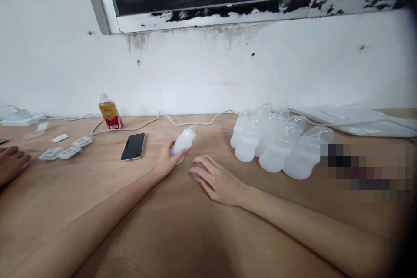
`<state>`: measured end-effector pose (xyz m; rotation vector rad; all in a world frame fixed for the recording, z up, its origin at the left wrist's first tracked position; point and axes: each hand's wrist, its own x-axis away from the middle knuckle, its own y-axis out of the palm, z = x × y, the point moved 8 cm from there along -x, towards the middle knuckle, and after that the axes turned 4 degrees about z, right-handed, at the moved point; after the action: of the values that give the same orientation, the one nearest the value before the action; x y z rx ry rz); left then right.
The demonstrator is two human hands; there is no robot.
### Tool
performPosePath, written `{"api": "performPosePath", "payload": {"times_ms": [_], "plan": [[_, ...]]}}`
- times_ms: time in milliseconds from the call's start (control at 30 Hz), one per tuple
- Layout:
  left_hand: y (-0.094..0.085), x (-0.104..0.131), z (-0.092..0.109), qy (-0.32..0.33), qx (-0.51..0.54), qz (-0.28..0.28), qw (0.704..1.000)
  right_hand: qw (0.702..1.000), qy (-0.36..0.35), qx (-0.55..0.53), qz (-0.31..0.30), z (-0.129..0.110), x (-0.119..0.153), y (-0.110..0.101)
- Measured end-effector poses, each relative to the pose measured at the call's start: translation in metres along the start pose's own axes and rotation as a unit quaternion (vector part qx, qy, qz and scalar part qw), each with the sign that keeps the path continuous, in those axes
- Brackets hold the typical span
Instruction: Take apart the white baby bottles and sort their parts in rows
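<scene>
My left hand (167, 159) is closed round a small white rounded object (183, 142) with a jagged, pointed top, its thumb lying across the front. Just to the right, my right hand (221, 181) curls its fingers over a clear rounded plastic piece (196, 173), mostly hidden by the fingers and close to the table. Beyond the right hand stand several plastic shells (271, 147), milky below and clear at their domed tops, grouped tightly together.
A phone (133, 147) lies left of my hands, with a drink bottle (110, 113) behind it. Small white cases (69, 152) and another person's hand (12, 163) are farther left. A white cable (169, 118) runs along the wall; a plastic bag (361, 121) lies at back right.
</scene>
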<state>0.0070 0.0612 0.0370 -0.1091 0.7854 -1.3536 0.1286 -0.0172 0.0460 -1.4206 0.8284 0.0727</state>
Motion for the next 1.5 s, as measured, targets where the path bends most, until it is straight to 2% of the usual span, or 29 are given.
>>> {"api": "performPosePath", "payload": {"times_ms": [200, 267, 333, 367, 400, 467, 533, 567, 633, 700, 1000, 1133, 1200, 1267, 1400, 1433, 1500], "plan": [[0.0, 0.0, 0.001, 0.002, -0.004, -0.001, 1.0, 0.998, 0.023, -0.064, -0.002, 0.001, 0.001, 0.001], [0.0, 0.0, 0.002, 0.006, -0.007, -0.004, 1.0, 0.989, 0.075, -0.126, 0.022, 0.012, 0.001, -0.002], [0.001, 0.001, 0.002, 0.009, -0.014, -0.011, 1.0, 0.957, 0.181, -0.205, 0.095, 0.039, 0.005, -0.007], [0.001, 0.001, 0.003, 0.011, -0.022, -0.016, 1.0, 0.925, 0.246, -0.253, 0.143, 0.057, 0.01, -0.008], [0.002, 0.001, 0.003, 0.012, -0.033, -0.02, 0.999, 0.879, 0.31, -0.307, 0.192, 0.074, 0.017, -0.007], [0.003, 0.003, 0.005, 0.022, -0.059, -0.03, 0.998, 0.765, 0.405, -0.427, 0.262, 0.102, 0.031, 0.002], [0.005, 0.004, 0.008, 0.039, -0.076, -0.04, 0.995, 0.659, 0.448, -0.527, 0.295, 0.116, 0.038, 0.014], [0.006, 0.005, 0.01, 0.046, -0.083, -0.044, 0.995, 0.621, 0.455, -0.561, 0.304, 0.119, 0.039, 0.018], [0.007, 0.005, 0.012, 0.05, -0.088, -0.048, 0.994, 0.575, 0.459, -0.597, 0.32, 0.121, 0.04, 0.021], [0.007, 0.005, 0.012, 0.045, -0.089, -0.049, 0.994, 0.558, 0.457, -0.609, 0.33, 0.119, 0.04, 0.02], [0.007, 0.005, 0.012, 0.044, -0.092, -0.053, 0.993, 0.558, 0.459, -0.609, 0.327, 0.116, 0.04, 0.021], [0.008, 0.005, 0.013, 0.053, -0.088, -0.063, 0.993, 0.546, 0.464, -0.599, 0.358, 0.12, 0.045, 0.018], [0.008, 0.006, 0.015, 0.065, -0.088, -0.068, 0.992, 0.559, 0.45, -0.586, 0.376, 0.12, 0.045, 0.013], [0.01, 0.008, 0.02, 0.089, -0.092, -0.074, 0.989, 0.6, 0.426, -0.565, 0.374, 0.116, 0.042, 0.008], [0.014, 0.017, 0.034, 0.165, -0.109, -0.094, 0.976, 0.745, 0.369, -0.48, 0.28, 0.096, 0.026, 0.0], [0.014, 0.019, 0.036, 0.177, -0.117, -0.097, 0.972, 0.773, 0.351, -0.462, 0.256, 0.091, 0.022, -0.001], [0.014, 0.021, 0.037, 0.188, -0.132, -0.098, 0.968, 0.804, 0.325, -0.443, 0.229, 0.084, 0.017, -0.004]]}}
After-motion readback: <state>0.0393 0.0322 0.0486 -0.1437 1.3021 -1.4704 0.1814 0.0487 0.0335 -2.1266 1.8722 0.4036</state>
